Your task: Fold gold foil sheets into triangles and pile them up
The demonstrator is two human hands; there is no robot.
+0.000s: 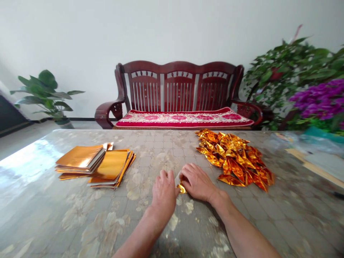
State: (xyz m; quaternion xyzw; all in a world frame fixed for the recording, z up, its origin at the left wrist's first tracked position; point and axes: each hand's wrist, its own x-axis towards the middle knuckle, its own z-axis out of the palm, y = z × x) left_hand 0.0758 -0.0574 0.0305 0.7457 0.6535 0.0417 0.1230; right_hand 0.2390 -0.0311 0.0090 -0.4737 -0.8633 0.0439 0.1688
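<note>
Near the middle of the table, my left hand (164,190) and my right hand (197,182) meet around a small piece of gold foil paper (182,188). Both have curled fingers pinching it from either side. A shiny gold part shows between them, with a pale edge above it; the rest is hidden by my fingers. Off to the left lie two stacks of flat gold foil sheets (112,165), partly overlapping. Right of my right hand spreads a heap of folded gold foil pieces (236,157) with pointed ends.
A patterned covering lies over the table (150,222). At its right side are clear plastic wrapping (285,139) and a pale flat board (325,165). Beyond stands a dark wooden bench (178,89), with potted plants (51,93) and purple flowers (319,98) on either side.
</note>
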